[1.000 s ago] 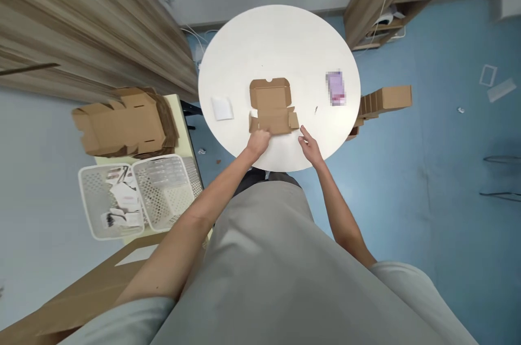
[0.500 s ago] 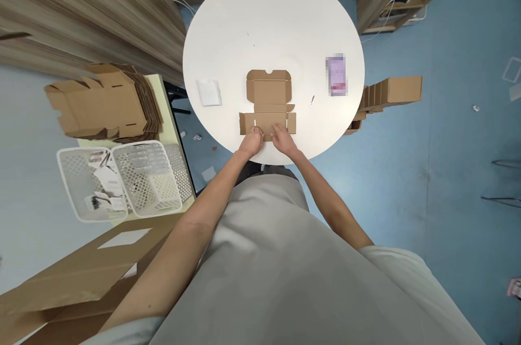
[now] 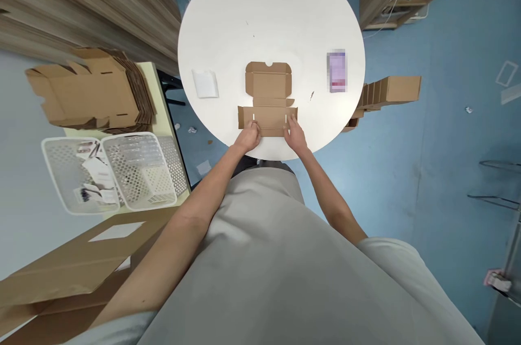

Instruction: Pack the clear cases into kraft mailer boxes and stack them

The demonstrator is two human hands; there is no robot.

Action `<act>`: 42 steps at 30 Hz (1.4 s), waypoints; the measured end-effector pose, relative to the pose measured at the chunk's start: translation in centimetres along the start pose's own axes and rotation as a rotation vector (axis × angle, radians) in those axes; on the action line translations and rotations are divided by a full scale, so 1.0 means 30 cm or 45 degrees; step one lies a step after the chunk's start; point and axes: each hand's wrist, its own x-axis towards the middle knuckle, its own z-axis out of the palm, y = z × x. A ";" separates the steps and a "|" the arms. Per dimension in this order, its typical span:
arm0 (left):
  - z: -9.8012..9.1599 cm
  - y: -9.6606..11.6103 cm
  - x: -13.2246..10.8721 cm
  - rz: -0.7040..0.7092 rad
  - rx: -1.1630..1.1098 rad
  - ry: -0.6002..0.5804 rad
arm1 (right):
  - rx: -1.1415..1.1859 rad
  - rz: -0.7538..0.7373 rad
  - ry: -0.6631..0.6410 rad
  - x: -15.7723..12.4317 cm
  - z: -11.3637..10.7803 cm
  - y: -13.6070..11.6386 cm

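Observation:
An unfolded brown cardboard box (image 3: 269, 87) lies on the white round table, its lid panel with side flaps pointing away from me. The near panel carries two narrow slots, one towards each end. At the near left part of this panel, my left hand (image 3: 248, 138) is closed on the cardboard with fingers curled. My right hand (image 3: 296, 136) grips the near right corner, thumb at the edge and fingers over the side flap. What lies beneath the fingers is hidden.
On the table (image 3: 268, 3) are a white packet (image 3: 205, 84) at left and a blurred purple item (image 3: 337, 71) at right. Flat cardboard boxes (image 3: 89, 90) are stacked on a side table beside white baskets (image 3: 138, 171). Folded boxes (image 3: 391, 90) stand beyond the table's right side.
My hands have moved apart towards the two ends of the near panel. The near edge flap, earlier under my fingers, now looks folded in. The view has shifted slightly.

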 end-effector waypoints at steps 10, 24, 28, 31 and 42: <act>-0.033 -0.049 0.028 0.038 0.088 -0.079 | -0.040 0.080 0.110 0.187 -0.057 0.054; 0.002 -0.081 0.042 0.160 0.090 0.081 | -0.260 0.055 0.056 0.355 -0.097 -0.116; -0.004 -0.089 0.068 0.163 0.069 0.065 | -0.248 0.036 -0.064 0.359 -0.065 -0.125; -0.007 -0.094 0.081 0.128 0.067 0.042 | -0.263 0.002 -0.145 0.330 -0.048 -0.119; -0.043 -0.074 0.070 0.060 0.000 0.132 | -0.385 0.001 -0.322 0.160 -0.044 -0.102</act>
